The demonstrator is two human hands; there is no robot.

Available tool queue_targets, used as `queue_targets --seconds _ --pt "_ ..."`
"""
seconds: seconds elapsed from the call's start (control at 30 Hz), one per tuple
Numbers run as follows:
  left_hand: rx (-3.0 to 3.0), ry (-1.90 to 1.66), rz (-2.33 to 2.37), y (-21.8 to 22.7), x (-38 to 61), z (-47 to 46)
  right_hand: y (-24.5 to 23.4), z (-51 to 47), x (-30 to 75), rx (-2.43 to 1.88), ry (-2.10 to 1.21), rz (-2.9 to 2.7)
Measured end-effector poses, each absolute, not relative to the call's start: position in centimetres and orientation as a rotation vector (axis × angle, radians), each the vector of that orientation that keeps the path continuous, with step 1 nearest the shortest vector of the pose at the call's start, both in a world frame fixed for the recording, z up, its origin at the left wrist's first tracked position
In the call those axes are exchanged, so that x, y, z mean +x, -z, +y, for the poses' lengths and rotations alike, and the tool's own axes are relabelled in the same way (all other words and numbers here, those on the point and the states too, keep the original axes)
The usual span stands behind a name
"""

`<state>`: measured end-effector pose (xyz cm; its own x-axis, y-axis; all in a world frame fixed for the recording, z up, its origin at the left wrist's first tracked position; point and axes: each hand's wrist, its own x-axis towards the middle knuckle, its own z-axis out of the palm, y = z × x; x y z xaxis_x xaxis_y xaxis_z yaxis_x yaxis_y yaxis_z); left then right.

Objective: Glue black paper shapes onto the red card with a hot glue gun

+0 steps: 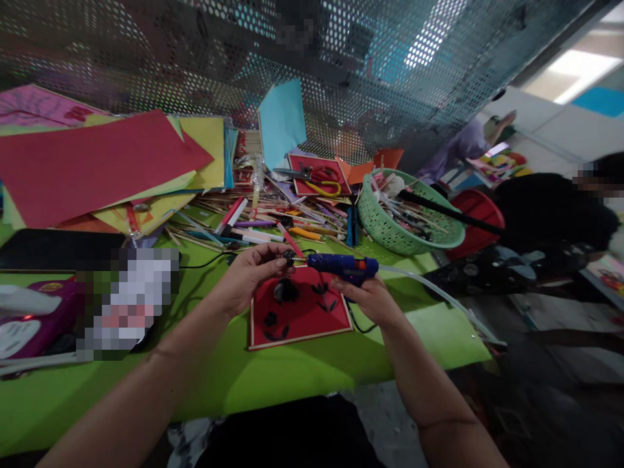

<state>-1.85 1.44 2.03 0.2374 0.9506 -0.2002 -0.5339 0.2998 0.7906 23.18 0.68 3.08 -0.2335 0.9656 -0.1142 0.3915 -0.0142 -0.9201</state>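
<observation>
My right hand [366, 296] grips a blue glue gun [344, 265] with its nozzle pointing left and a clear glue stick [429, 289] trailing from its back. Right at the nozzle tip, my left hand [253, 270] pinches a small black piece [288, 258] between its fingertips. Both hands hover over a red card [298, 313] that lies on the green table [273, 377] and bears several small black pieces.
Large red, yellow and blue paper sheets [92, 162] are piled at the back left. Markers and sticks [263, 224] litter the middle. A green basket [407, 211] stands at the right, scissors [316, 177] behind it. A person in black [550, 221] sits at the right.
</observation>
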Motion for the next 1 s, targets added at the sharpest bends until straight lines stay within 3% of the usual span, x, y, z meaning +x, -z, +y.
queue_targets --seconds 1.0 --pt "0.854 -1.121 0.795 -1.56 -1.83 1.57 -3.21 0.77 23.16 -1.371 -1.133 -1.705"
